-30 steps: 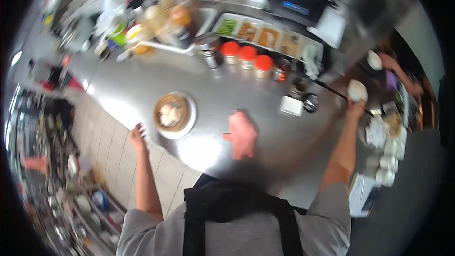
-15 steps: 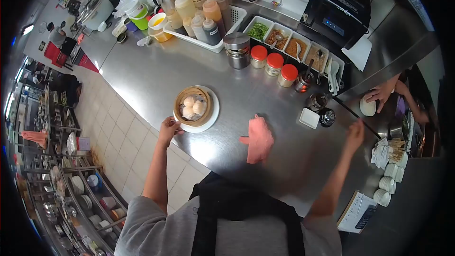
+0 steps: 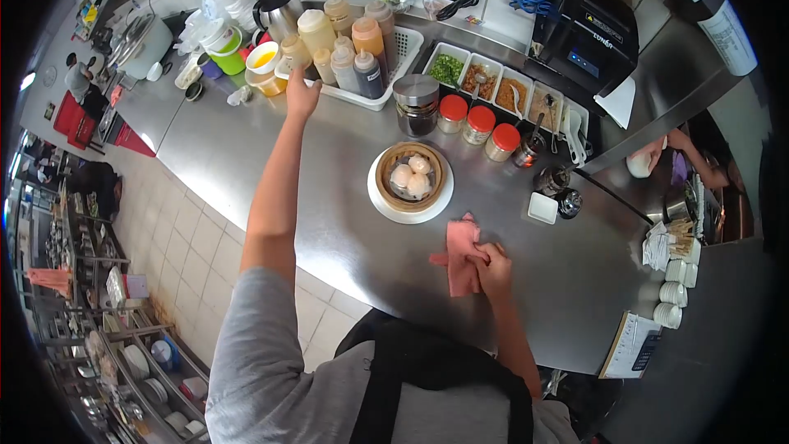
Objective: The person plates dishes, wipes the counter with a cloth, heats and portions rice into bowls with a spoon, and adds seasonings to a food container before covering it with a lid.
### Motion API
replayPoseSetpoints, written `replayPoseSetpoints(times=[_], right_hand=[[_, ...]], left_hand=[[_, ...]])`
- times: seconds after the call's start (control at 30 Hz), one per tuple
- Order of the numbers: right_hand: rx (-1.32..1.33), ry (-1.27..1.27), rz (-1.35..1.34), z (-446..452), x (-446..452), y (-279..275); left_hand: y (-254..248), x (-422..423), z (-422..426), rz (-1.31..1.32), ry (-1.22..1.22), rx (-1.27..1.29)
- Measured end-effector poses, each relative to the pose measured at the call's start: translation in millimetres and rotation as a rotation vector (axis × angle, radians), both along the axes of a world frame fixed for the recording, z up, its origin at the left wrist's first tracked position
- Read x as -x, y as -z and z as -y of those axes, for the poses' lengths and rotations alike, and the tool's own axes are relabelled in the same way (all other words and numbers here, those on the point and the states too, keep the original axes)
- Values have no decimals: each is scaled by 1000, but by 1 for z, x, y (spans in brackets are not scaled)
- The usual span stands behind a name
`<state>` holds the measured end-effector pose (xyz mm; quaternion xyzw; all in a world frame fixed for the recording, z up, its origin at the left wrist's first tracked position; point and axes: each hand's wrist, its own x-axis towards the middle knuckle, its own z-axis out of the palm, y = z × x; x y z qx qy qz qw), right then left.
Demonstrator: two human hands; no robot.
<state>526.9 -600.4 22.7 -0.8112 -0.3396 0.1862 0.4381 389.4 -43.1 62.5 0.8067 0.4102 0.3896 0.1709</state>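
Note:
My left hand (image 3: 302, 97) is stretched out to the front left edge of a white basket (image 3: 374, 102) of sauce bottles, beside a bowl of yellow liquid (image 3: 263, 55). Its thumb stands apart from the fingers, and I see nothing held in it. With my right hand (image 3: 494, 270) I pinch a folded pink cloth (image 3: 463, 259) lying on the steel counter (image 3: 337, 205). Just beyond the cloth, a round bamboo steamer (image 3: 384, 187) rests on a white plate (image 3: 405, 217). Three pale dumplings (image 3: 413, 178) are inside it, on dark-patterned paper.
Red-lidded jars (image 3: 478, 123) and a steel canister (image 3: 417, 107) stand in front of topping trays (image 3: 514, 92). Farther right are a small white dish (image 3: 542, 207), a black printer (image 3: 588, 33) and stacked white dishes (image 3: 672, 293). Another person's arm (image 3: 699, 160) shows through an opening.
My left hand has left the plate and reached forward to the basket. My right hand has come inward and taken hold of the cloth. The plate with the steamer now sits farther right.

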Motion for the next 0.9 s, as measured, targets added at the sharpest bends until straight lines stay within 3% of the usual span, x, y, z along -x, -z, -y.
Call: replayPoseSetpoints(times=[0.1,0.2,0.33,0.37,0.4,0.47,0.57,0.6,0.73,0.77,0.87,0.9], right_hand=[[-32,46,38,-1,6,0],[109,89,66,0,17,-1],[220,122,326,-11,33,-28],[208,163,375,-21,36,-45],[198,204,425,-31,36,-64],[21,137,280,-55,32,-110],[-208,-51,175,-104,23,-153],[-234,-135,262,-123,18,-151],[-463,-188,342,-180,27,-162],[-535,-204,183,-182,25,-158],[-354,-282,67,-169,5,-158],[-229,-222,198,-164,-3,-157]], left_hand=[[26,-26,-62,16,132,191],[16,-36,-54,-69,105,89],[-12,-33,-16,-29,-96,252],[-1,-31,-20,62,-112,64],[-9,-32,-12,141,-91,-30],[-56,-25,35,286,-57,-217],[-114,-11,129,260,164,-216],[-123,-8,157,257,238,-217],[-143,-9,255,312,545,67],[-142,-8,266,348,587,157],[-124,-1,273,433,633,418],[-93,6,258,439,595,498]])
